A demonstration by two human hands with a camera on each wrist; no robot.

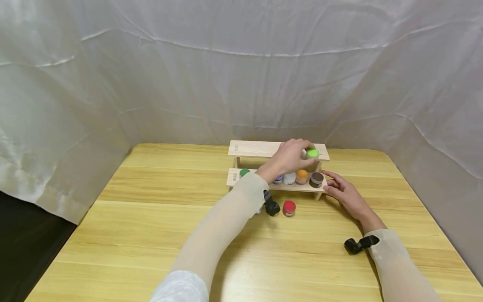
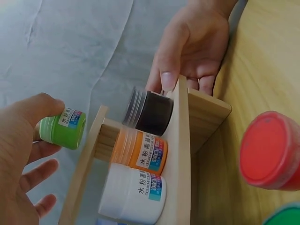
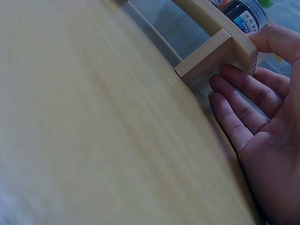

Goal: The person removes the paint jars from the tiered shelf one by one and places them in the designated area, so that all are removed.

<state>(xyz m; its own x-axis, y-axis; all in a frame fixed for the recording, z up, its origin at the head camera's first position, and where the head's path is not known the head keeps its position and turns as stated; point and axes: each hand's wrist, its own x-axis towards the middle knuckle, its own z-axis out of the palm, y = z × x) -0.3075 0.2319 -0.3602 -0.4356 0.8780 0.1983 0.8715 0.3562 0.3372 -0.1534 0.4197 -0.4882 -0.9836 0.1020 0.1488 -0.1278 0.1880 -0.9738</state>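
Observation:
My left hand (image 1: 289, 156) pinches a light green paint jar (image 2: 68, 129) between thumb and fingers at the right end of the upper shelf of a wooden two-step rack (image 1: 253, 147). Whether the jar touches the shelf I cannot tell. My right hand (image 1: 349, 199) grips the right end of the lower shelf, thumb on the board's edge and fingers beside and under it. Along the lower shelf stand a dark brown or black jar (image 1: 316, 179), an orange jar (image 1: 302, 177), a white jar (image 1: 289, 179), a blue jar (image 1: 278, 179) and a green jar (image 1: 244, 172). My left wrist hides part of that row.
On the wooden table (image 1: 151, 222), in front of the rack, stands a red jar (image 1: 289, 208). Beside it a green-topped jar (image 2: 285, 216) shows partly in the left wrist view. A pale cloth curtain (image 1: 211, 84) hangs behind the table and along its sides.

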